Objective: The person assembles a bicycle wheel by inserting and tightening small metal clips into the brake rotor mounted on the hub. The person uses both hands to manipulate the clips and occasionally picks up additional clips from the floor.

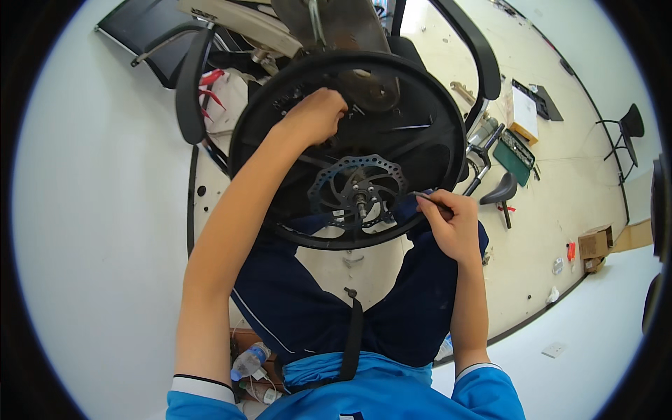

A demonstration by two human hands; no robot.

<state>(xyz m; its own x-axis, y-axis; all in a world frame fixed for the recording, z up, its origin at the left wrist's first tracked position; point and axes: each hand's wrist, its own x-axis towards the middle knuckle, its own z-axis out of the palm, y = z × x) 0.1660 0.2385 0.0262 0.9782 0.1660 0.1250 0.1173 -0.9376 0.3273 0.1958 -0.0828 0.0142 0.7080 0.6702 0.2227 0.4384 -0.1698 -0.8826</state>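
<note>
A black wheel [241,126] with wide spokes rests against a black chair seat in front of me. At its hub is a brake disc [321,183] with a perforated edge and small bolts round the axle. My left hand [316,117] reaches over the wheel, its fingers curled down among small dark screws [285,105] on the seat; its fingertips are hidden. My right hand [451,222] is closed round a thin dark tool [444,208], whose tip points at the disc's right edge. A slim metal rod [410,127] lies on the seat's right side.
Chair armrests [483,59] stand on both sides. To the right on the floor are a green case [515,157] of small parts, a bicycle saddle [500,190], a white box [523,112] and a wrench [462,91]. A plastic bottle [250,360] is at lower left.
</note>
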